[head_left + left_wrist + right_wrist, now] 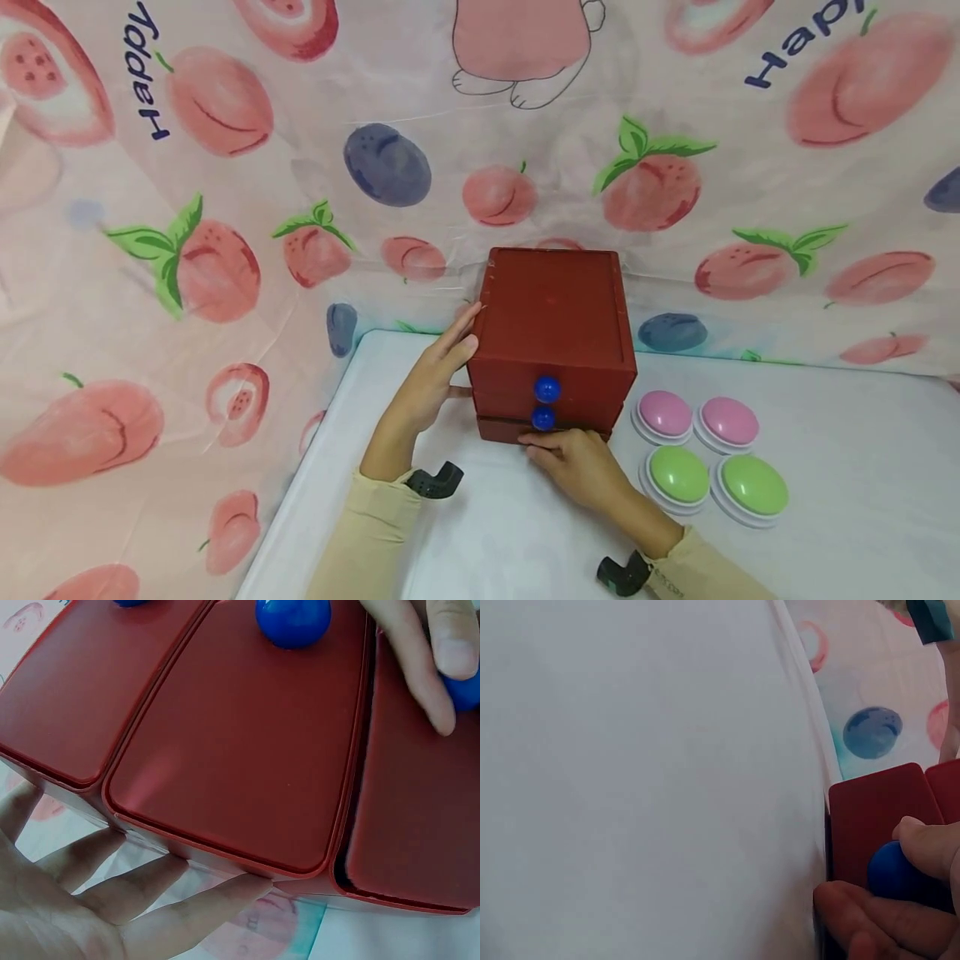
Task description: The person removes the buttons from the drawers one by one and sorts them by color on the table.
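Note:
A dark red drawer box [553, 308] with blue round knobs stands on the white table. My left hand [426, 383] lies along its left side, the fingers spread and nearly straight against the wall, as the left wrist view also shows. Low at the front, my right hand [588, 468] pinches the blue knob [891, 874] of the bottom drawer [420, 817] between thumb and fingers. A dark gap runs along that drawer's edge. Above it, the middle drawer [232, 742] and the top drawer [82, 682] sit flush in the box.
Right of the box are two pink push-button lights [666, 414] and two green ones [678, 473], close to my right forearm. A fruit-printed cloth [495, 150] hangs behind the box and along the left. The white tabletop [862, 467] extends to the right.

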`<state>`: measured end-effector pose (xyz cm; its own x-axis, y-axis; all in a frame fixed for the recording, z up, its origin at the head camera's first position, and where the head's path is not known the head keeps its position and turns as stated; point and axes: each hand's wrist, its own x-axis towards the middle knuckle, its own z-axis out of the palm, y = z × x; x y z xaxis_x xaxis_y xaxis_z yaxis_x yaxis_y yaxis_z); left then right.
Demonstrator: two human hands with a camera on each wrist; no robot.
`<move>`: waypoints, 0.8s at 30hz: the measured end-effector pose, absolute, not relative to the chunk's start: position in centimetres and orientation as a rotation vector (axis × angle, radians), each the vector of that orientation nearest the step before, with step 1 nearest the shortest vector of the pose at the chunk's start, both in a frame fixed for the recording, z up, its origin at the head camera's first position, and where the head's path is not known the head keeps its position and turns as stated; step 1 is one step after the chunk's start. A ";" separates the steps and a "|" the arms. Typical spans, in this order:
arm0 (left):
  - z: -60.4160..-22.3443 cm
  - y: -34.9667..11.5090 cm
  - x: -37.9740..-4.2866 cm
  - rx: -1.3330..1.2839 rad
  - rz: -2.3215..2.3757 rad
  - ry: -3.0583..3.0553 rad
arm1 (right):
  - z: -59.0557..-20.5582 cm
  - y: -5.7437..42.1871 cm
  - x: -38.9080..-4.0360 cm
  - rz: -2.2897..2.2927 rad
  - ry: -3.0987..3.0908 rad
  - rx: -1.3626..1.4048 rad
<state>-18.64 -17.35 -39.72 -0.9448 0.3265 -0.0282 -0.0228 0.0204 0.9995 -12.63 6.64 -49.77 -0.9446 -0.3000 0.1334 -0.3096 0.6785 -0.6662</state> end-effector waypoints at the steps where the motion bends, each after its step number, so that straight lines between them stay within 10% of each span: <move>1: -39.8 -17.4 -18.6 0.313 2.013 2.049 | -49.7 6.6 -12.4 1.129 -2.886 0.515; 24: -39.7 -17.4 -18.6 0.339 2.014 2.050 | -48.1 7.4 -6.9 1.198 -3.184 0.685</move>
<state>-18.65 -17.41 -39.73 -0.9425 0.3339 -0.0131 -0.0071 0.0190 0.9998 -6.86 7.36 -48.11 -0.8705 -0.4641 -0.1635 -0.2412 0.6921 -0.6803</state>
